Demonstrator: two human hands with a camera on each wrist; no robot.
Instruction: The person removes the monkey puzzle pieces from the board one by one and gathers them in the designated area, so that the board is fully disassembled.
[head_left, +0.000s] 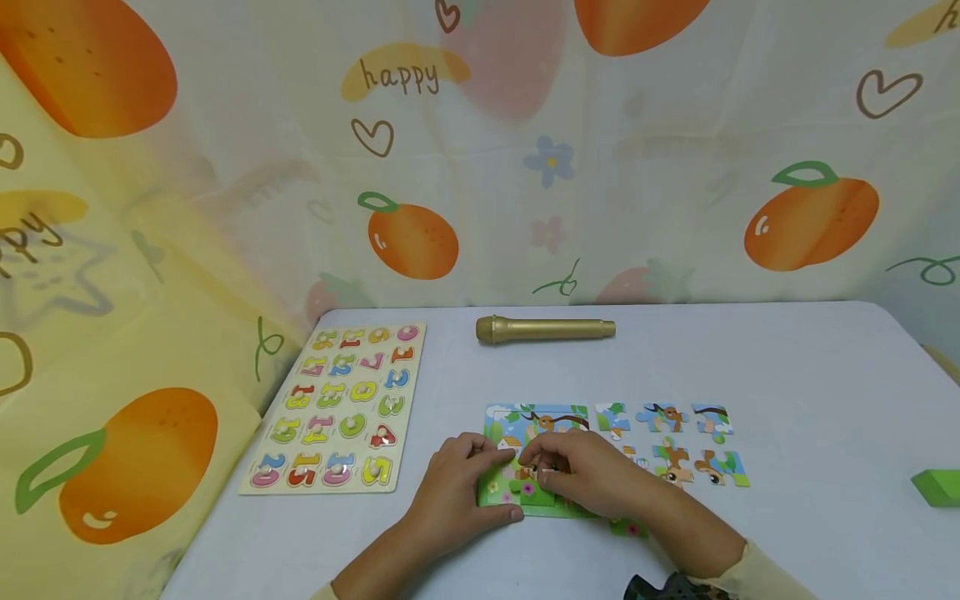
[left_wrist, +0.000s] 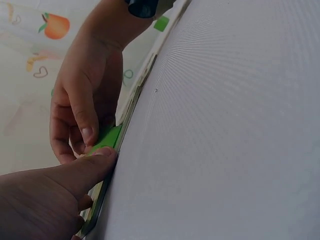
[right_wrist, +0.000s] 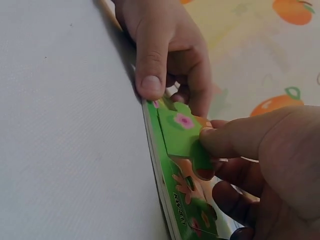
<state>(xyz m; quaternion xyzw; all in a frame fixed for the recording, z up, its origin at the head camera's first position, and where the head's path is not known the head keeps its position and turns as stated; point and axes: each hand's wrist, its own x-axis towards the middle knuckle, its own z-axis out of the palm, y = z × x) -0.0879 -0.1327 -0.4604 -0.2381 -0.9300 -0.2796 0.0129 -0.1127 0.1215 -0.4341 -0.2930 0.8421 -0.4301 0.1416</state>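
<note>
A picture puzzle board (head_left: pixel 495 497) with a green border lies at the table's middle front. My left hand (head_left: pixel 453 496) holds its left side, thumb (right_wrist: pixel 151 86) at the near edge and curled fingers over the picture. Between thumb and fingers, my right hand (head_left: pixel 592 475) pinches a green puzzle piece (right_wrist: pixel 180 130) with a pink flower. The piece lies tilted low over the board's near left part, and I cannot tell if it sits flat in place. Loose puzzle pieces (head_left: pixel 663 417) lie right of the board, some partly hidden by the right arm.
A wooden number board (head_left: pixel 322 408) with knobbed numbers lies at the left. Behind the puzzle lies a gold microphone (head_left: pixel 546 329). A green block (head_left: pixel 937 487) is at the right edge, and a dark patterned object (head_left: pixel 667 588) shows at the front edge. Patterned cloth hangs behind the table.
</note>
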